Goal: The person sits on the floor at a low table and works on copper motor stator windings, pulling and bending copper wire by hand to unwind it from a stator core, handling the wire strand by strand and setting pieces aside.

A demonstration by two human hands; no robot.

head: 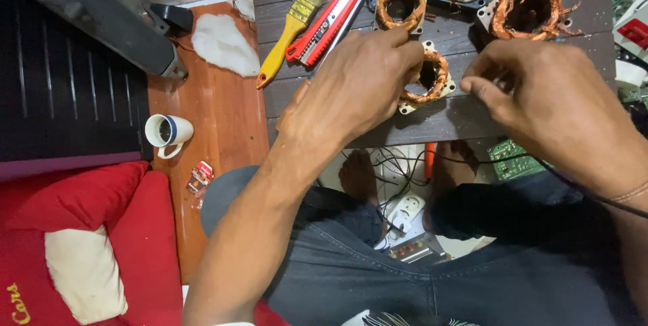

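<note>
the small copper-wound stator point(428, 80) lies flat on the dark bench between the two hands, its round bore facing straight up. the left hand point(358, 86) curls over its left rim, fingers closed on it. the right hand point(540, 93) sits just right of it, thumb and forefinger pinched narrow; i cannot tell what they grip. a yellow-handled brush point(291, 25) lies beyond the left hand.

Lighting even and fairly bright, from overhead; no hard glare. Soft shadow falls under the hands point(364, 90) onto the dark counter point(459, 120). Focus sharp at the counter; slight motion blur on the fingertips. Below the counter, the floor is dimmer. Wide-angle stretch bends frame edges.
</note>
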